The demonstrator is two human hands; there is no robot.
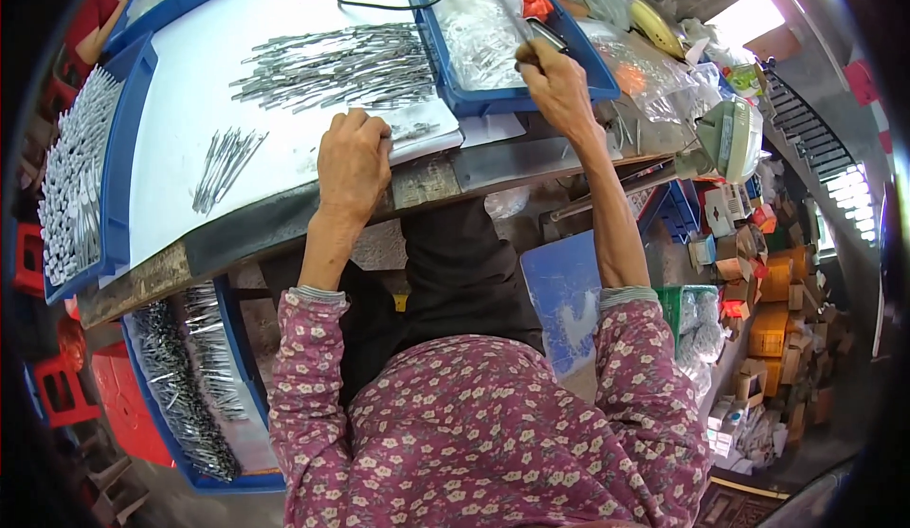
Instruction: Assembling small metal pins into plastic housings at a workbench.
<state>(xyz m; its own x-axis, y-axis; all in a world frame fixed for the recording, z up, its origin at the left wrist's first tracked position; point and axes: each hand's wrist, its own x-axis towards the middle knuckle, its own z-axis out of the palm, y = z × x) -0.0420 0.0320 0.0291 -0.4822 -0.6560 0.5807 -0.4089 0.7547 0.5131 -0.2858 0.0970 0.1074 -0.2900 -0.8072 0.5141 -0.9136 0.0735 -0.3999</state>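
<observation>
My left hand [353, 163] rests at the table's front edge, its fingers curled down on the white sheet [171, 163]. Whatever lies under those fingers is hidden. Just beyond it spreads a wide pile of thin grey metal rods [336, 65], and a smaller bundle of similar rods [226, 170] lies to its left. My right hand [561, 82] is raised over the right side of a blue tray [517, 101]. Its fingers are closed, and I cannot make out what is between them. Small clear plastic pieces [483, 49] fill much of that tray.
At the left stands a blue tray [123, 149] packed with white-tipped rods. A lower blue tray [256, 481] of metal pieces sits beside my legs. A black cable loop [379, 5] lies at the back. Plastic bags [654, 63] and a pale green device [732, 139] crowd the right.
</observation>
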